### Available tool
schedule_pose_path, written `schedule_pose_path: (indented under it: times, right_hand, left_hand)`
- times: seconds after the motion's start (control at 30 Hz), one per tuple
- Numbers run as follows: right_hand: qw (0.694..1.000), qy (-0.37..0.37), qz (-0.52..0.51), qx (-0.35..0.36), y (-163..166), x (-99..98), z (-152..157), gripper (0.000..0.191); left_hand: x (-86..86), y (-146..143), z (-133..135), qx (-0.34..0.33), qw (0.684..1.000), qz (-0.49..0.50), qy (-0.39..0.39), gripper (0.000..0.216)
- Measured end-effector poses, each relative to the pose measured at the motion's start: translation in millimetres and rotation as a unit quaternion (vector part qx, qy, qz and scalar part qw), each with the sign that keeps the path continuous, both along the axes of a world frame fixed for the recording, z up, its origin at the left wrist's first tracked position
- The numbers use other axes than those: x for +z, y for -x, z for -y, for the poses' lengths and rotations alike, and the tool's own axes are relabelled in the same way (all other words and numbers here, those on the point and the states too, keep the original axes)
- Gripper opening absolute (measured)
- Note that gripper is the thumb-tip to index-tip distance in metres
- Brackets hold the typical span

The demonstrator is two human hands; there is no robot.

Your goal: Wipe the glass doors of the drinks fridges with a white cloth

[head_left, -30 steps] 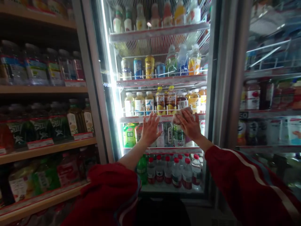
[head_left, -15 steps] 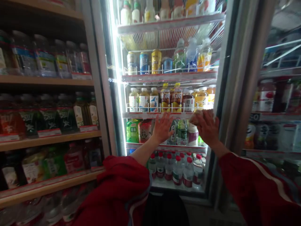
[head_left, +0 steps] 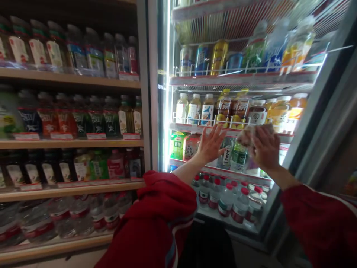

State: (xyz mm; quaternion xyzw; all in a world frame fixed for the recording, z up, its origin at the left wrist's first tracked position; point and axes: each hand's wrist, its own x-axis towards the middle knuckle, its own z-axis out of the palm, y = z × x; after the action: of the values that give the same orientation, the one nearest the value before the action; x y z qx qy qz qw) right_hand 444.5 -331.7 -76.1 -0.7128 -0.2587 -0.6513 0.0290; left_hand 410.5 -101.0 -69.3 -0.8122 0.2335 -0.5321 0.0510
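My left hand [head_left: 209,146] is spread with its fingers apart in front of the lit drinks fridge, seemingly against its glass door. To its right, my right hand [head_left: 266,150] presses a crumpled pale cloth [head_left: 245,136] towards the same glass. Behind the hands stand a green bottle [head_left: 176,145], a red-labelled bottle [head_left: 191,144] and a clear bottle with a green label [head_left: 239,155]. A purple-labelled bottle is partly hidden by my right hand. Above the cloth shows a dark tea bottle [head_left: 257,112].
Wooden shelves [head_left: 83,143] with rows of bottles fill the left side. A metal upright [head_left: 150,93] divides them from the fridge. Red-capped water bottles [head_left: 226,199] stand low in the fridge, cans [head_left: 219,57] higher up. The door's dark frame [head_left: 301,130] slants on the right.
The view has turned left, so the fridge sits further right and more shelving shows. My right hand and the cloth have shifted slightly left across the bottles. My left hand stays spread.
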Motion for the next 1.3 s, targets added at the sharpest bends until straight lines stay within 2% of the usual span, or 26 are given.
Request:
schedule_pose_path:
  times: [0.2, 0.27, 0.37, 0.53, 0.6, 0.77, 0.87, 1.0, 1.1, 1.23, 1.3]
  right_hand:
    - [0.996, -0.061, -0.029, 0.065, 5.2, 27.9, -51.2, 0.061]
    - [0.993, -0.042, -0.044, 0.096, 5.0, 31.9, -67.6, 0.066]
    - [0.989, 0.01, -0.054, 0.141, 3.2, 27.7, -78.8, 0.07]
    - [0.976, 0.083, -0.049, 0.197, 7.3, 15.9, -66.0, 0.075]
    - [0.98, 0.065, -0.037, 0.185, 10.2, 15.9, -60.2, 0.072]
    - [0.995, -0.048, 0.0, 0.093, 3.3, 19.2, -60.7, 0.056]
    - [0.997, -0.052, 0.003, 0.058, -6.9, 16.2, -67.6, 0.049]
    - [0.998, -0.053, 0.007, 0.037, -15.2, 9.0, -77.8, 0.047]
    - [0.997, -0.065, 0.017, 0.029, -15.8, 5.3, -85.0, 0.046]
    - [0.997, -0.062, 0.026, 0.04, -13.8, 3.4, -90.2, 0.047]
    - [0.997, -0.053, 0.032, 0.042, -13.8, 2.7, -90.7, 0.049]
  left_hand:
    - [8.8, 9.8, 4.7, -0.008, 0.999, 0.034, -0.017, 0.054]
    - [9.8, 9.9, 4.8, -0.004, 0.999, 0.039, -0.021, 0.051]
    - [7.6, 5.4, 0.4, -0.001, 0.999, 0.034, -0.037, 0.049]
    - [5.5, -3.1, -1.4, 0.004, 0.998, 0.038, -0.045, 0.048]
    - [7.8, -5.0, 3.2, 0.008, 0.998, 0.044, -0.04, 0.047]
    - [17.7, -9.9, 3.6, 0.007, 0.998, 0.038, -0.052, 0.044]
    - [26.4, -13.7, -21.9, 0.019, 0.999, 0.026, -0.016, 0.046]
    - [34.1, -14.1, -68.3, 0.052, 0.993, 0.025, 0.101, 0.052]
    - [26.5, -11.1, -79.0, 0.056, 0.993, 0.027, 0.099, 0.057]
    - [5.2, -12.6, -60.6, 0.049, 0.997, 0.038, 0.04, 0.063]
    - [-1.2, -16.4, -53.9, 0.047, 0.997, 0.058, 0.022, 0.059]
